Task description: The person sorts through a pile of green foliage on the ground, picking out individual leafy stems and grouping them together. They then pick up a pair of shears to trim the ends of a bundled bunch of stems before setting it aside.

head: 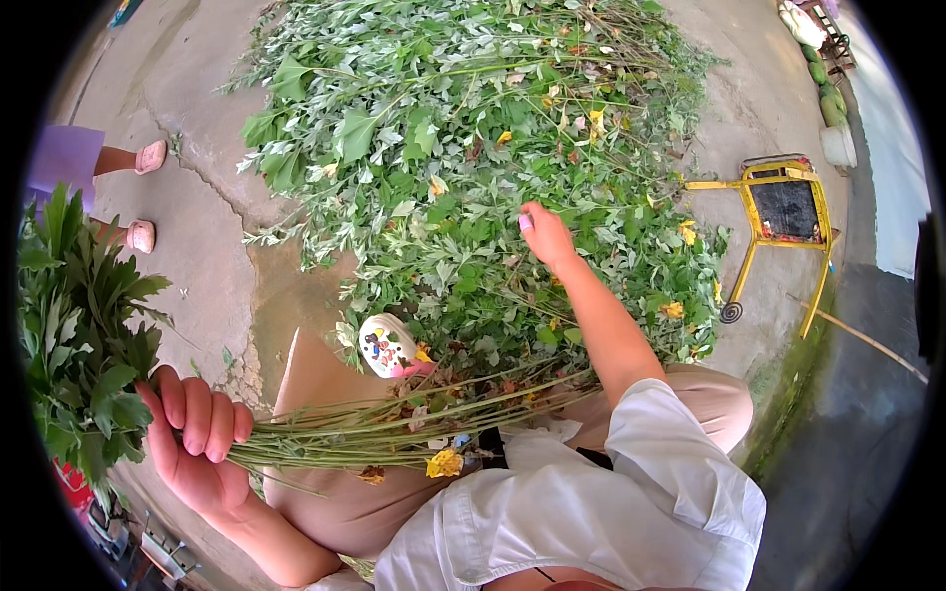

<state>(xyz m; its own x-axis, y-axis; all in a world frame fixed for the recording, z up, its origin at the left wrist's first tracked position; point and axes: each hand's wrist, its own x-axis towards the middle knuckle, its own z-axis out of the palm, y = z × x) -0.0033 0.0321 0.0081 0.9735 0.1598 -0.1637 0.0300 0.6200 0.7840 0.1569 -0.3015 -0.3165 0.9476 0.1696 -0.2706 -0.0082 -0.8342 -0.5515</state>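
My left hand is closed around a bunch of long green stems, probably mugwort. Their dark leafy tops stick out beyond my fist at the left, while the bare stalks lie across my lap with dried leaves caught among them. Over the large pile of cut leafy plants reaches my right hand, fingers bent downward, with a pinkish-purple cover on one digit. Whether those fingertips pinch a stem is hidden by the angle. A yellow leaf rests by the stalks.
A white clog with charms shows at the pile's near edge. To the right, a yellow metal-framed chair stands on the concrete floor near a bamboo stick. Green gourds and a white bucket lie beyond. Another person's pink clogs are at left.
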